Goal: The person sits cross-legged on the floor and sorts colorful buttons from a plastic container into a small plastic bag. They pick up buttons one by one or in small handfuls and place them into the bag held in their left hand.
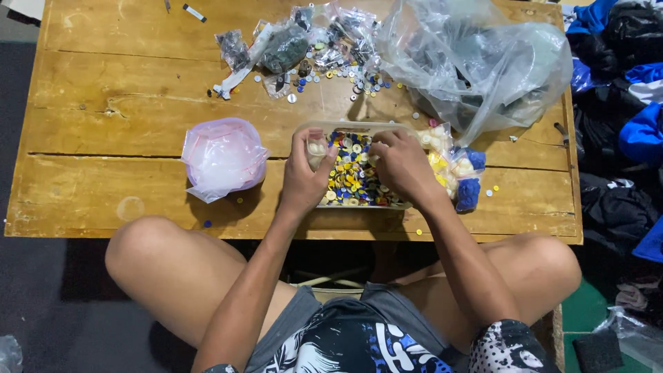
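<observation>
Head view, person seated cross-legged at a low wooden worktop (pixel 103 90). Landmark: shallow tray (pixel 359 128) of mixed buttons (pixel 352 181) (yellow, blue, white, some dark), at the near middle of the worktop.

Left hand (pixel 304 176): over the tray's left end, fingers curled round a small clear bag of white buttons (pixel 316 153), held upright just above the button heap. Grip closed on the bag.

Right hand (pixel 404 166): over the tray's right half, fingertips bent down into the buttons near the tray's centre. Whether they pinch a button cannot be told; the fingertips are hidden by the hand's back.

Right of tray, touching its edge: small bags of sorted buttons (pixel 459 173), white, yellow and blue.

Left of tray, a little apart: puffed clear bag with pink tint (pixel 224 157), lying on the worktop.

Beyond tray, far side: scattered loose buttons (pixel 324 72) among small crumpled clear bags (pixel 286 45). Beyond and right of tray: large crumpled clear plastic bag (pixel 476 62), dark contents inside.

A few stray buttons lie near the worktop's front edge.
</observation>
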